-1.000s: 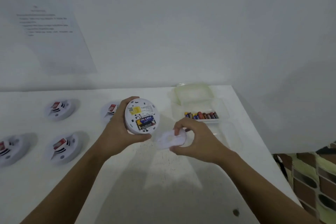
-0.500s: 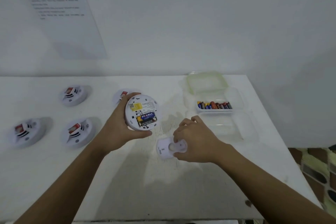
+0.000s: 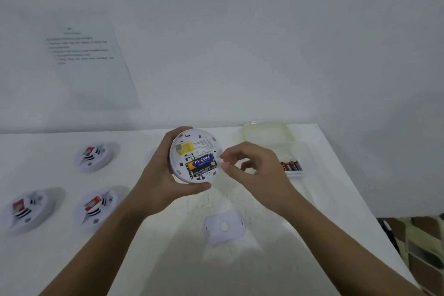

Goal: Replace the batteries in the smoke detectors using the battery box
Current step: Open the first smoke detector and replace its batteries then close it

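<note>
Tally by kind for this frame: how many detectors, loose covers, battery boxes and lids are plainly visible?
Detectors: 4 (one held in the left hand, three on the table)
Loose cover: 1
Battery box: 1
Lid: 1
Total: 7
Anything behind the left hand is hidden.

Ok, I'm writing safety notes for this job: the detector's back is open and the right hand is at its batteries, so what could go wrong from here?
The left hand alone holds the smoke detector tilted above the table; prying at its batteries with the right hand could make it slip. A freed battery might roll off the table's right edge. The loose cover lying between the forearms could get knocked.
</note>
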A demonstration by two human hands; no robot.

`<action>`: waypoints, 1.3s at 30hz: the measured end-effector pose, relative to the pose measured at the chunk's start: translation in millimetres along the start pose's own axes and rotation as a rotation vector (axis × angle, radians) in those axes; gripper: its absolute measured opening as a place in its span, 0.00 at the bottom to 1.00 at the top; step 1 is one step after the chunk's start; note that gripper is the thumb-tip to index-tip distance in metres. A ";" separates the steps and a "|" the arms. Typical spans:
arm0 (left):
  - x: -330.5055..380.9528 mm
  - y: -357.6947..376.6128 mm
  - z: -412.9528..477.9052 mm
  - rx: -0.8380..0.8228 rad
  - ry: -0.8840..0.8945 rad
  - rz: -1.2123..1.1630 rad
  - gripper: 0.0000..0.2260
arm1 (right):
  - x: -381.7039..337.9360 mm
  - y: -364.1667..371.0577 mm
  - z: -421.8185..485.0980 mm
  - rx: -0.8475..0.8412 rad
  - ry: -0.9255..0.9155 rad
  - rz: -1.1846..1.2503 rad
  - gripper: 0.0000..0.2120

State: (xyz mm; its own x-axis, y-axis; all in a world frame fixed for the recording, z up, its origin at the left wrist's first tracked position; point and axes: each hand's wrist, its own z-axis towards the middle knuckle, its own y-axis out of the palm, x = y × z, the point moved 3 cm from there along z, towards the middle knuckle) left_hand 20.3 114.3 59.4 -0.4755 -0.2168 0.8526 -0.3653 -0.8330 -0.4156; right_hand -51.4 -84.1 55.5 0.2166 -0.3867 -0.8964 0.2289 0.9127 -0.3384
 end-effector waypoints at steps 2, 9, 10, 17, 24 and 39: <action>6.2 5.2 4.9 0.027 0.029 -0.001 0.44 | -4.9 -1.4 -0.3 0.049 -0.036 0.000 0.06; 16.2 39.3 19.4 0.059 0.035 -0.035 0.43 | 3.8 -18.7 0.5 0.170 0.014 0.044 0.06; 17.4 44.5 21.8 0.055 0.030 -0.048 0.43 | 5.8 -22.6 0.2 0.178 0.033 0.054 0.06; 20.0 81.5 32.2 -0.110 -0.023 -0.119 0.45 | 29.6 -50.6 -2.0 0.217 0.212 0.109 0.06; 27.3 107.6 35.9 -0.064 -0.021 -0.099 0.43 | 46.3 -64.5 -8.3 0.254 0.255 0.146 0.08; 22.7 144.1 37.3 -0.025 -0.059 -0.070 0.43 | 58.2 -90.8 -17.1 0.279 0.147 -0.030 0.09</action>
State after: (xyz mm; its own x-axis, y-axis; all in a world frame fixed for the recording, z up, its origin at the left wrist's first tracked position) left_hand -13.3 -29.7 30.7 -0.4005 -0.1889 0.8966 -0.4164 -0.8341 -0.3617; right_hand -75.8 -187.3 29.2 0.0711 -0.3712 -0.9258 0.4887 0.8221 -0.2921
